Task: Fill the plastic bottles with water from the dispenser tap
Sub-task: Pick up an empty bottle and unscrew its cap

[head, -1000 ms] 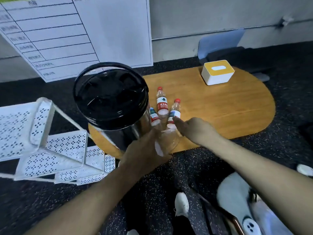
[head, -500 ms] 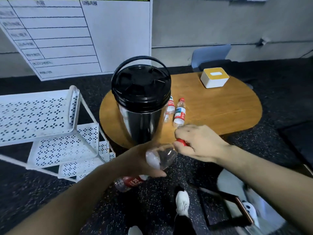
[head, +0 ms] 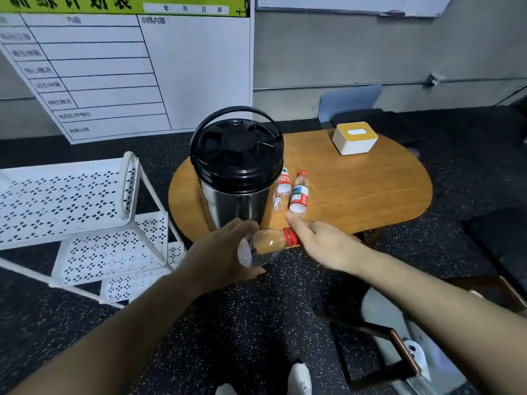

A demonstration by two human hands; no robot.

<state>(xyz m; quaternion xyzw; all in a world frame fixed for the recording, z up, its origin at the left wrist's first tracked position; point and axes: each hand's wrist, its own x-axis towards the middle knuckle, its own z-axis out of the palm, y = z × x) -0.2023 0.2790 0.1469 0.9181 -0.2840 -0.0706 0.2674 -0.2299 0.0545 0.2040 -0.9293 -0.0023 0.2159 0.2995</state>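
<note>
Plastic bottle (head: pixel 263 246) is lying sideways in my left hand (head: pixel 225 252); right hand (head: pixel 322 243) is pinching its cap (head: pixel 289 237), so uncapping could spill.

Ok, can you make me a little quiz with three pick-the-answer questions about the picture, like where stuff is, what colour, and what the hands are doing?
1. Where does the white and yellow box sit?
A. on the white shelf
B. on the wooden table
C. on the floor

2. What colour is the cap of the held bottle?
A. red
B. blue
C. green

3. What is the left hand doing?
A. resting flat on the table
B. gripping the bottle
C. lifting the dispenser lid

Answers: 1 B, the box stands at the table's far end. 2 A, a red cap shows beside the right hand. 3 B, its fingers wrap the bottle in front of the black-lidded dispenser.
</note>
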